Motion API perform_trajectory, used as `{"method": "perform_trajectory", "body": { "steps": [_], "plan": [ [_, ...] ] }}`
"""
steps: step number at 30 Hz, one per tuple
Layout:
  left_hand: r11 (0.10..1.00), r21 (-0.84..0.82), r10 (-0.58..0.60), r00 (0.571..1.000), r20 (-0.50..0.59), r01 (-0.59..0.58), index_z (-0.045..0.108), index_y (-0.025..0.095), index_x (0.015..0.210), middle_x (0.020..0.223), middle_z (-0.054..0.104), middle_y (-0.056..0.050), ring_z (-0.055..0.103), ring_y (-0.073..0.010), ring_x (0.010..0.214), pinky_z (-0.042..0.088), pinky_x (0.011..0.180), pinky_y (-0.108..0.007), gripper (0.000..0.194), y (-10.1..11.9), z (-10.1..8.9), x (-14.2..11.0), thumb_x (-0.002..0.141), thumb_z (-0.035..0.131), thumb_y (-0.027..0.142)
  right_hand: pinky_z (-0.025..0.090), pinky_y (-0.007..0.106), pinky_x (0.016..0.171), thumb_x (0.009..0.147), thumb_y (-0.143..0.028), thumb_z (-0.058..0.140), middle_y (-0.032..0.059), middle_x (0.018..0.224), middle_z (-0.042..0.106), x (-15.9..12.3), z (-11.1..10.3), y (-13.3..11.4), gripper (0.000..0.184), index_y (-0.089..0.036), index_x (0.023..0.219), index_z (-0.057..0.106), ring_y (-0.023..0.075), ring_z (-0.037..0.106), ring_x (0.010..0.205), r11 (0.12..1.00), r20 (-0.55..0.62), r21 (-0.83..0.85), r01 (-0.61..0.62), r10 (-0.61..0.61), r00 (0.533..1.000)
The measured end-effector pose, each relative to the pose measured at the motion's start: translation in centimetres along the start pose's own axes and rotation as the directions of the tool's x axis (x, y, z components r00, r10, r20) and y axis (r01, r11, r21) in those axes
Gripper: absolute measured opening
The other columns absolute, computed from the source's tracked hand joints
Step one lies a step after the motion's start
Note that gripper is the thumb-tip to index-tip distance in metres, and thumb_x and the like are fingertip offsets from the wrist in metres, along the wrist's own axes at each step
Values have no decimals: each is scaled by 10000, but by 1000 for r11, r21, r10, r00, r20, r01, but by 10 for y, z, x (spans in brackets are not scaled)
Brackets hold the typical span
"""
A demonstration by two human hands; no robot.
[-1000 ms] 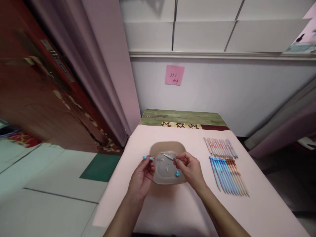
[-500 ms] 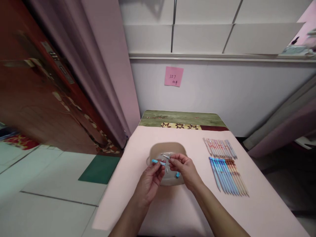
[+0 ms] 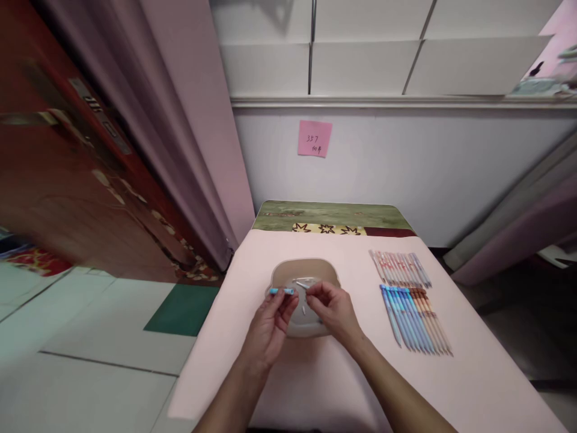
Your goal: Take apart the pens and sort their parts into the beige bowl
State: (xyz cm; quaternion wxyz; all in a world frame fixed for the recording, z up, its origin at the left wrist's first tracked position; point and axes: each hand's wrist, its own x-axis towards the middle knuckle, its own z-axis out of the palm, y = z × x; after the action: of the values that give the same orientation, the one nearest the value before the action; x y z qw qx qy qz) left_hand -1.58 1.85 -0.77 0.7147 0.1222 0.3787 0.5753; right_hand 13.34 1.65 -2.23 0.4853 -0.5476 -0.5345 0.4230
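In my left hand (image 3: 269, 322) is a short blue pen barrel piece (image 3: 282, 291), pinched between thumb and fingers and lying almost level. The fingers of my right hand (image 3: 331, 307) are pinched together just to its right, around a thin pale pen part (image 3: 302, 285) that shows only partly. Both hands are over a beige basin (image 3: 304, 264) on the table. A few small pale pieces (image 3: 303, 311) lie in its bottom. My right hand covers the basin's right side.
Right of the basin lies a row of blue and brown pens (image 3: 415, 322). Behind it is a row of pale pinkish pens (image 3: 400, 269). A pink cloth (image 3: 234, 373) covers the table. The wall with a pink note (image 3: 314, 139) stands behind; a door (image 3: 90, 180) is at left.
My left hand has shifted a little left, and the blue piece has turned more level. A blue piece seen in the basin earlier is now hidden by my right hand.
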Motion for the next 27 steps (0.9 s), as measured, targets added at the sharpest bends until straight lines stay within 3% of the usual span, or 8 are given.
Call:
{"method": "perform_trajectory", "body": {
  "steps": [1, 3, 6, 11, 18, 23, 27],
  "plan": [
    [998, 54, 16, 1000, 8, -16, 647, 99, 801, 784, 721, -79, 696, -151, 724, 591, 678, -232, 25, 2, -1, 1, 780, 646, 84, 449, 231, 586, 770, -258, 586, 4, 659, 671, 4, -3, 2, 125, -183, 822, 670, 137, 606, 603, 977, 14, -208, 40, -38, 999],
    [985, 171, 31, 999, 21, -35, 645, 97, 807, 778, 720, -85, 692, -155, 696, 592, 646, -234, 87, 3, -3, 3, 740, 698, 113, 450, 227, 662, 796, -204, 530, 21, 758, 712, 14, -8, 6, 184, -201, 866, 700, 148, 644, 707, 823, 105, -563, 82, -28, 994],
    [961, 272, 54, 999, 1, -52, 635, 102, 795, 761, 717, -85, 687, -162, 658, 594, 617, -252, 173, 1, -8, 4, 678, 757, 133, 443, 231, 717, 791, -196, 550, 52, 837, 738, 27, -7, 12, 192, -214, 853, 731, 180, 670, 808, 634, 203, -768, 97, 97, 974],
    [958, 274, 100, 995, -27, -89, 629, 103, 793, 768, 712, -87, 683, -163, 651, 588, 611, -252, 176, 3, -13, 3, 679, 757, 145, 446, 256, 716, 783, -201, 589, 110, 896, 738, 44, 11, 23, 188, -210, 895, 739, 230, 679, 852, 548, 199, -832, 82, 157, 967],
    [987, 132, 102, 989, -107, -87, 623, 112, 826, 720, 701, -70, 678, -145, 625, 576, 573, -225, 52, 17, -14, 3, 788, 630, 77, 466, 273, 678, 783, -218, 603, 190, 875, 725, 60, 36, 30, 188, -127, 872, 740, 270, 687, 824, 488, 203, -869, 82, 199, 959],
    [992, 94, 96, 986, -135, -84, 625, 110, 825, 710, 695, -66, 673, -135, 612, 566, 559, -209, 72, 18, -17, 5, 814, 582, 52, 464, 310, 721, 769, -169, 574, 230, 916, 709, 60, 45, 34, 211, -87, 879, 734, 302, 673, 871, 519, 182, -853, 55, 197, 963],
    [996, 66, 72, 987, -142, -63, 628, 107, 827, 714, 695, -63, 667, -121, 606, 559, 549, -192, 92, 17, -19, 6, 826, 562, 44, 458, 304, 720, 699, -115, 588, 217, 845, 718, 62, 42, 35, 161, -87, 770, 730, 291, 673, 843, 613, 135, -790, -11, 192, 972]
  ]
}}
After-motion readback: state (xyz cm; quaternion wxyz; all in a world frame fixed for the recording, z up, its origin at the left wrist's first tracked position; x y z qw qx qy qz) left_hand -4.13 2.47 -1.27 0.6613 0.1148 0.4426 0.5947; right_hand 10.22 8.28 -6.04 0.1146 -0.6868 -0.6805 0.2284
